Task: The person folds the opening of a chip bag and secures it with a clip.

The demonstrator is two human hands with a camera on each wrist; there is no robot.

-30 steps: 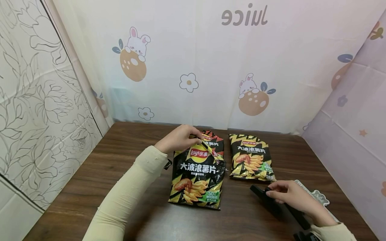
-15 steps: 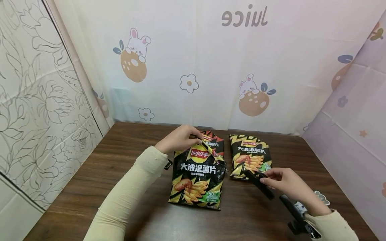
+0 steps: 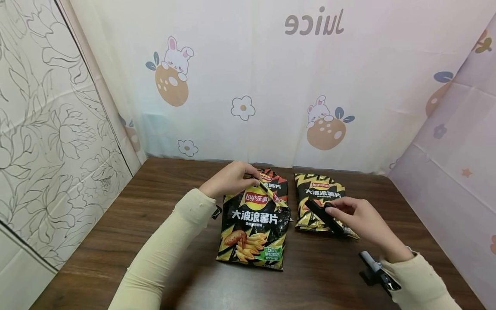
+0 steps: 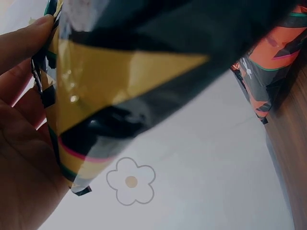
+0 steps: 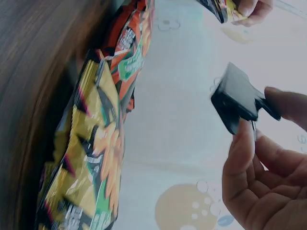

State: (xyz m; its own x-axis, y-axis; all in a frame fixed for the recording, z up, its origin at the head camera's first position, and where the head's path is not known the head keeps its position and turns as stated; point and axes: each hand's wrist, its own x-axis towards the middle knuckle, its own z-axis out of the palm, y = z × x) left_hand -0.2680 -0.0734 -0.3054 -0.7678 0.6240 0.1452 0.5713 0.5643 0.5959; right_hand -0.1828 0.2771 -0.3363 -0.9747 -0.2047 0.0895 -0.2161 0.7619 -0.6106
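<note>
The clip [image 3: 324,217], pinched in our right hand [image 3: 366,221], has risen away from the right edge of the desk [image 3: 310,275] and now overlaps the rear bag [image 3: 321,191] in view. That brings it nearer the front bag [image 3: 253,237], midway between the side edges, its top pinched by our left hand [image 3: 232,178].

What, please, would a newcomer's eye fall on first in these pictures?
Probably the black-and-yellow chip bag near the middle of the table, its top pinched in the left grip. Next may come the black clip held in the right grip, overlapping the rightmost bag in the head view, and the rabbit-printed backdrop behind.
</note>
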